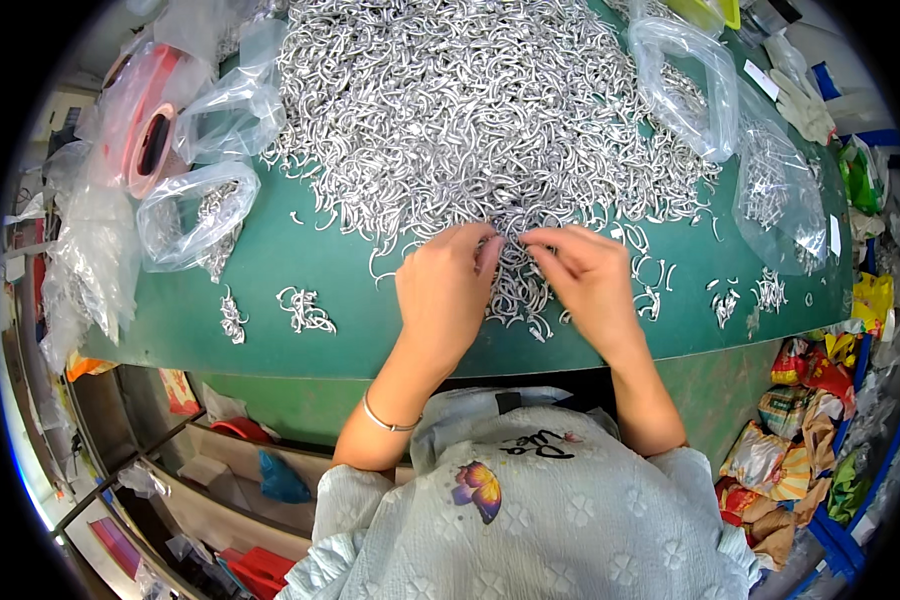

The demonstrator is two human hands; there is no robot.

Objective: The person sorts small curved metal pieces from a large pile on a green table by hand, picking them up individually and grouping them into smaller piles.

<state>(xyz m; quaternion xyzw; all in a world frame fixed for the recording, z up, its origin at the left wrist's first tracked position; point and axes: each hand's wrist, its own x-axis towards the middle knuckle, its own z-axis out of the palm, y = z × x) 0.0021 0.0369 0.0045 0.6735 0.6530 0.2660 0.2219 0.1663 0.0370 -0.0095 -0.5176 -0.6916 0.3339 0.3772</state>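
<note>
A large heap of small curved silvery metal pieces (pixel 470 110) covers the far middle of the green table (pixel 370 350). My left hand (pixel 446 285) is at the heap's near edge, fingers curled and thumb drawn toward the forefinger. Opposite it, my right hand (pixel 590 285) reaches in with thumb and fingers bent together. Whatever either pinch holds is too small to make out. Between and below the hands lies a narrow spill of the same metal pieces (pixel 515 290). Small separate piles of pieces sit left of my left hand (pixel 307 311) and beyond my right (pixel 768 290).
Clear plastic bags with metal pieces stand at the left (pixel 198 215) and right (pixel 780 200). A pink-rimmed object (pixel 153 145) lies among plastic at the far left. Shelves (pixel 240 450) are below left; colourful packages (pixel 770 460) fill the lower right.
</note>
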